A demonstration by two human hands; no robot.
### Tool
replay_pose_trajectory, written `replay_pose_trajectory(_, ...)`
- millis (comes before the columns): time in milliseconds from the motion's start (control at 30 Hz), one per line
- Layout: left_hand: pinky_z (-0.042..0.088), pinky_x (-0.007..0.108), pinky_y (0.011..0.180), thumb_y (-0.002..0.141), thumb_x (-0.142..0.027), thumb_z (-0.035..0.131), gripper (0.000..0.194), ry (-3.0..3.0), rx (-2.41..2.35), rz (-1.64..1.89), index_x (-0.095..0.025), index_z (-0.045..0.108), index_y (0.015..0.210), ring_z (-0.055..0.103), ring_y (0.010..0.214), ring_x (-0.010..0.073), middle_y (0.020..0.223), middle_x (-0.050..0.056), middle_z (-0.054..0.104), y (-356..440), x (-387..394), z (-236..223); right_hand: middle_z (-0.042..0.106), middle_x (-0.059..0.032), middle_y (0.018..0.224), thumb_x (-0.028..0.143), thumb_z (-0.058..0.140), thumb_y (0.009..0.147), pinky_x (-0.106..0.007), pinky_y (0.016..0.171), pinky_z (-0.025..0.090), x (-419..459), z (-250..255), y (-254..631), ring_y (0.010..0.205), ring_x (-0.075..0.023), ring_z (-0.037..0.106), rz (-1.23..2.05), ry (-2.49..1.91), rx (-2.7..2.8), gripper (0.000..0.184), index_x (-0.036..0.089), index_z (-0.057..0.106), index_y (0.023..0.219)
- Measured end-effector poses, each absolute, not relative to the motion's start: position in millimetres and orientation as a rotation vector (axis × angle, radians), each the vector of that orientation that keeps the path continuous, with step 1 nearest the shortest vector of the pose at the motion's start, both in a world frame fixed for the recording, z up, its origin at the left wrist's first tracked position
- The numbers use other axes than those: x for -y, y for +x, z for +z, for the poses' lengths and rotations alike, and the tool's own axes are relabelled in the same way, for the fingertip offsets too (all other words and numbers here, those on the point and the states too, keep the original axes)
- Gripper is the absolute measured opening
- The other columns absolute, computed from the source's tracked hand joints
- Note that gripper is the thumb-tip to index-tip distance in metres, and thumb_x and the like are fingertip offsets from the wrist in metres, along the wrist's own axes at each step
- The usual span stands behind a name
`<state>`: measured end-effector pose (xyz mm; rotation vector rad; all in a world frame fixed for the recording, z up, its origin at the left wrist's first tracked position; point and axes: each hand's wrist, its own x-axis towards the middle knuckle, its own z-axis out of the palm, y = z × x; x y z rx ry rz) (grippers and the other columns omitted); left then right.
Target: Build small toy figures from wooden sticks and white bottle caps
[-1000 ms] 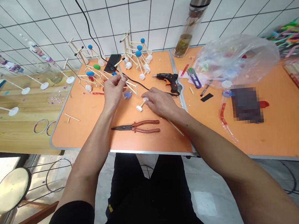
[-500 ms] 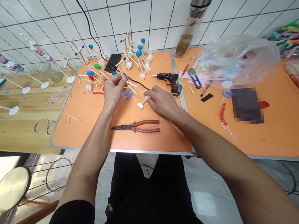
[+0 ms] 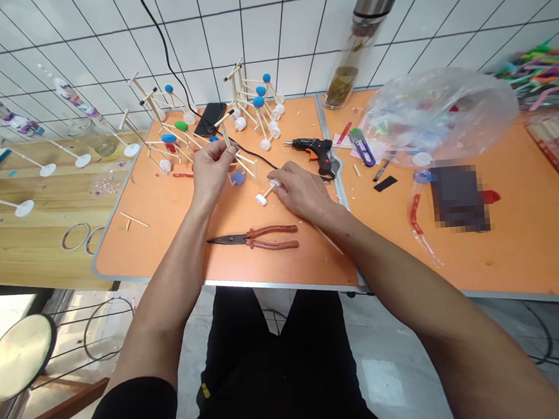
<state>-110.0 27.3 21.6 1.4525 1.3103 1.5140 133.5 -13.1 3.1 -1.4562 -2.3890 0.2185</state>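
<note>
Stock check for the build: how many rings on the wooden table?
2. One ring lies just left of a second ring, both flat on the wooden table, near the orange table.

L hand (image 3: 212, 168) holds thin wood stick (image 3: 227, 138) upright. R hand (image 3: 298, 192) grips short axle w/ 2 white caps (image 3: 265, 194) on orange table (image 3: 156, 238). Long-nose pliers (image 3: 251, 239) lie below both hands, black glue gun (image 3: 312, 152) is near R hand.
</note>
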Motion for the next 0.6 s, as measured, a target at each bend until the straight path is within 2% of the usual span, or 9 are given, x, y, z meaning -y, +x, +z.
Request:
replay_pose_trajectory(267, 0.063, 0.025, 0.069, 0.091, -0.046, 0.087, 0.026, 1.462, -1.326, 1.528, -0.021, 0.078, 0.092, 0.077, 0.079, 0.0159, 0.089, 0.003, 0.082, -110.2, -28.1, 21.7, 0.072, -0.0142, 0.135, 0.025, 0.052, 0.11, -0.04, 0.085, 0.05, 12.4, 2.5, 134.0, 0.123, -0.0342, 0.067, 0.232, -1.443, 2.371, 0.04, 0.025, 0.074, 0.144)
replay_pose_trajectory(600, 0.061, 0.021, 0.066, 0.089, -0.044, 0.089, 0.025, 1.428, -1.312, 1.51, -0.021, 0.081, 0.094, 0.075, 0.077, 0.014, 0.086, 0.002, 0.081, -110.0, -27.3, 22.8, 0.072, -0.0148, 0.135, 0.022, 0.052, 0.108, -0.039, 0.079, 0.047, 13.4, 5.9, 133.1, 0.122, -0.0345, 0.068, 0.269, -1.467, 2.36, 0.041, 0.025, 0.076, 0.141)
